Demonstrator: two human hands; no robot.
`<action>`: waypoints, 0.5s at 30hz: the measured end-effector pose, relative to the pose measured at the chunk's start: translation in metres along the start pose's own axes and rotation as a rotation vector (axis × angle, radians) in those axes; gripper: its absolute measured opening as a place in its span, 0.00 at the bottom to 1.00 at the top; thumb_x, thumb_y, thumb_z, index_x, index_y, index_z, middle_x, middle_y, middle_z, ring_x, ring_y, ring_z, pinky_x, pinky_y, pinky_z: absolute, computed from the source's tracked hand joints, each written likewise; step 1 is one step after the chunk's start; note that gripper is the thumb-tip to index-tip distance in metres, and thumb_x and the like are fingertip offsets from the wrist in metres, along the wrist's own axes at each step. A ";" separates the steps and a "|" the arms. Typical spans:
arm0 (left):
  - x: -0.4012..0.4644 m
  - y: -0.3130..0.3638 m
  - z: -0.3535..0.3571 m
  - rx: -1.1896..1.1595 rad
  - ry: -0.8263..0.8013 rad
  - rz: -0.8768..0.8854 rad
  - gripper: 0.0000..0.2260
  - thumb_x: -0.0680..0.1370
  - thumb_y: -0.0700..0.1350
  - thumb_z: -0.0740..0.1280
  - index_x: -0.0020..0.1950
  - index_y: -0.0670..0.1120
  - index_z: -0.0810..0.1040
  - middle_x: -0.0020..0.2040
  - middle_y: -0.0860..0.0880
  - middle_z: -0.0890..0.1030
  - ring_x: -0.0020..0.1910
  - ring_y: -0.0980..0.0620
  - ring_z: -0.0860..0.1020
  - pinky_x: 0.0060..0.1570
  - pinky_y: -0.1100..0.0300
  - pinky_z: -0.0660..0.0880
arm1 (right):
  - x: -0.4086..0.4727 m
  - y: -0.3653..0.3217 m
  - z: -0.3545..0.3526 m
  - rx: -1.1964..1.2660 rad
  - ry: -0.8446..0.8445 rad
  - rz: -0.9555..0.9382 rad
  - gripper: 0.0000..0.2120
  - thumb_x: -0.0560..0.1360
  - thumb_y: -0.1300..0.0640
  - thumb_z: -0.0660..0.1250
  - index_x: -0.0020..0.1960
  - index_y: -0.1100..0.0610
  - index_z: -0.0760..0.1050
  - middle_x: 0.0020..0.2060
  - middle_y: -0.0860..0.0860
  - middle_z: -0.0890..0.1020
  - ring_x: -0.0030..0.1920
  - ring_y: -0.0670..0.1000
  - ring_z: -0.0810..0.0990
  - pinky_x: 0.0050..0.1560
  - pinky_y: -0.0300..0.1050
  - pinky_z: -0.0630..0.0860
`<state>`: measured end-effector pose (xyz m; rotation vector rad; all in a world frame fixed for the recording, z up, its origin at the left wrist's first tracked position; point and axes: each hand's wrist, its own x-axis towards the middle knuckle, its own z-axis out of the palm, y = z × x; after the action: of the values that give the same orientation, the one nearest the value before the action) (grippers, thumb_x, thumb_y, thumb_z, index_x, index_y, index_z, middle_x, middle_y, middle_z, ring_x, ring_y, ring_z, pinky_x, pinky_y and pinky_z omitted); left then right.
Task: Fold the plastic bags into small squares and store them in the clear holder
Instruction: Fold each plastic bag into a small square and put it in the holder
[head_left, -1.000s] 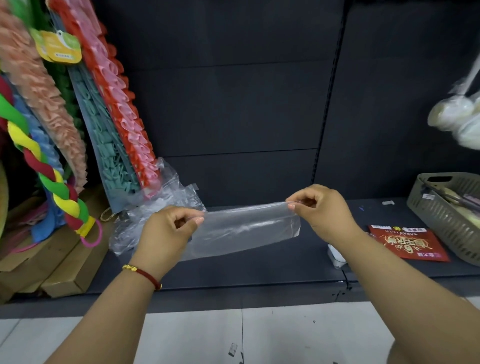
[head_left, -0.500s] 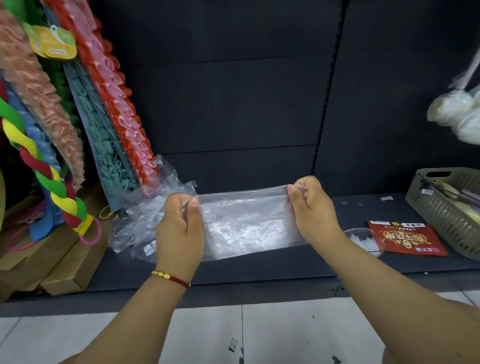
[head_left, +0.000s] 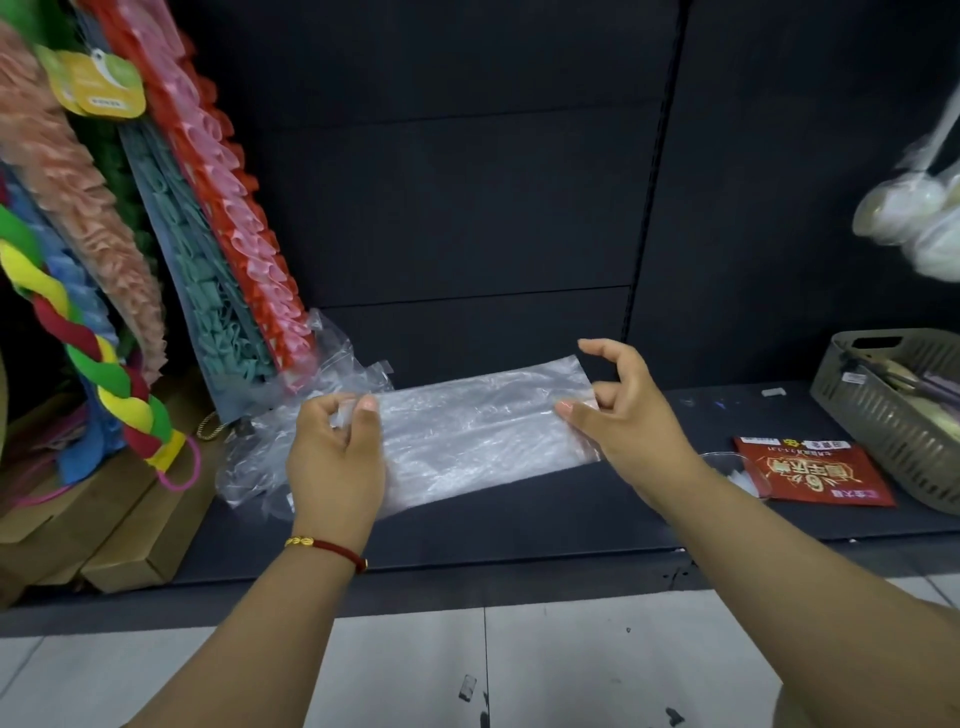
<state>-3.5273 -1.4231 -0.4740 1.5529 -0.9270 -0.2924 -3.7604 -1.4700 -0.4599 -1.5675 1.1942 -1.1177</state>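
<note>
A dark shelf (head_left: 519, 519) runs across the lower view, backed by a dark panel wall (head_left: 467, 208). At 9 o'clock, colourful hanging goods (head_left: 156, 249) are leaned against it, one bearing a yellow-green tag (head_left: 98, 85) whose print is too small to be read. At 3 o'clock a grey slotted basket (head_left: 893, 415) is set on the shelf.

The plastic bag (head_left: 478, 431) is held flat just over the shelf at centre, its long axis running from 9 to 3 o'clock and rising slightly toward 3. A crumpled heap of further bags (head_left: 270, 452) is seen behind its 9 o'clock end. The left end is pinched between the thumb and fingers of the left hand (head_left: 335, 457). At the right end, the bag is touched by the thumb and lower fingers of the right hand (head_left: 623, 410), while the upper fingers are spread open above it; whether that end is truly gripped cannot be told. Both hands are equally near, one at each short edge, so the next fold is judged to bring one end across to the other.

A red packet (head_left: 810, 473) with gold lettering lies at 4 o'clock, partly over a clear rim (head_left: 719, 458) that is perhaps the holder; the characters cannot be read.
</note>
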 end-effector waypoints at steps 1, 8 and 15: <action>0.000 0.000 -0.001 0.007 -0.019 -0.015 0.07 0.80 0.50 0.65 0.56 0.49 0.72 0.35 0.51 0.77 0.34 0.52 0.75 0.38 0.59 0.72 | 0.000 -0.001 0.000 -0.007 0.009 -0.018 0.25 0.76 0.60 0.70 0.65 0.42 0.64 0.37 0.67 0.77 0.31 0.49 0.75 0.35 0.38 0.74; 0.006 0.007 -0.016 -0.173 -0.355 -0.095 0.32 0.79 0.45 0.68 0.76 0.62 0.56 0.30 0.51 0.68 0.24 0.60 0.70 0.43 0.64 0.74 | 0.005 0.001 -0.005 0.000 0.044 -0.037 0.21 0.76 0.57 0.70 0.60 0.37 0.66 0.31 0.55 0.76 0.34 0.46 0.76 0.41 0.37 0.76; 0.008 0.009 -0.029 -0.256 -0.539 -0.107 0.06 0.75 0.30 0.67 0.45 0.39 0.81 0.33 0.53 0.83 0.33 0.61 0.79 0.36 0.74 0.73 | 0.007 -0.001 -0.007 -0.022 0.006 -0.054 0.09 0.80 0.62 0.62 0.48 0.49 0.76 0.26 0.49 0.75 0.28 0.45 0.71 0.33 0.36 0.70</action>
<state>-3.5064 -1.4073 -0.4568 1.3056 -1.1667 -0.9032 -3.7655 -1.4778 -0.4559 -1.6230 1.1776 -1.1482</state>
